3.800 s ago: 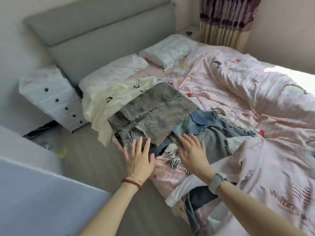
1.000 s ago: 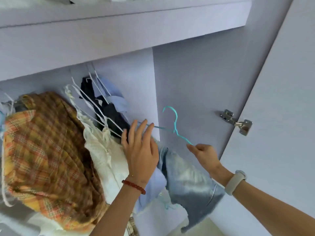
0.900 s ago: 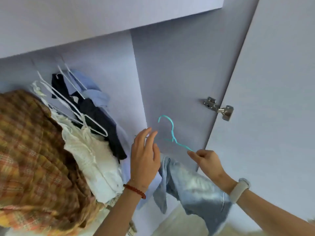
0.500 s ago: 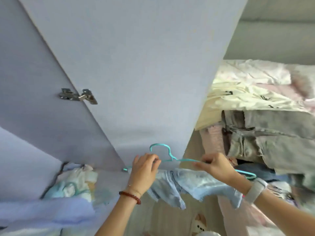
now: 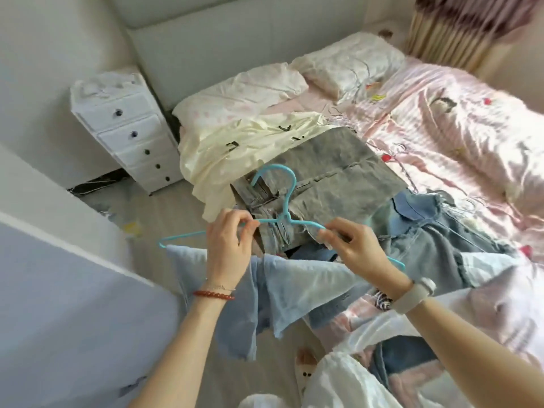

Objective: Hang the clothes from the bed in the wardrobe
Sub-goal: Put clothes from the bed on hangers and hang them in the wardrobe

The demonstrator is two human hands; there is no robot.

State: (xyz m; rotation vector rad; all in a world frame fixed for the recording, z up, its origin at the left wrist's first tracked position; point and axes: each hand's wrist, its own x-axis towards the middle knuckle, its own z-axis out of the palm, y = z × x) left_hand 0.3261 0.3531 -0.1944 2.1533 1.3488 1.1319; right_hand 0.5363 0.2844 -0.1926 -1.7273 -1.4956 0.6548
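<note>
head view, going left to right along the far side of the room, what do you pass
white chest of drawers with dark knobs → cream garment with black marks → grey denim garment → pink patterned duvet

No text, label, brand or number can be read anywhere here. The dark marks on the cream-coloured cotton garment (image 5: pixel 250 139) on the bed are too small and blurred to make out.

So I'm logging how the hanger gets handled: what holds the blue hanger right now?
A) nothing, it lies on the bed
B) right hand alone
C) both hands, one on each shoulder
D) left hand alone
C: the left hand and right hand each pinch a shoulder of the blue hanger, with pale denim draped below.
</note>
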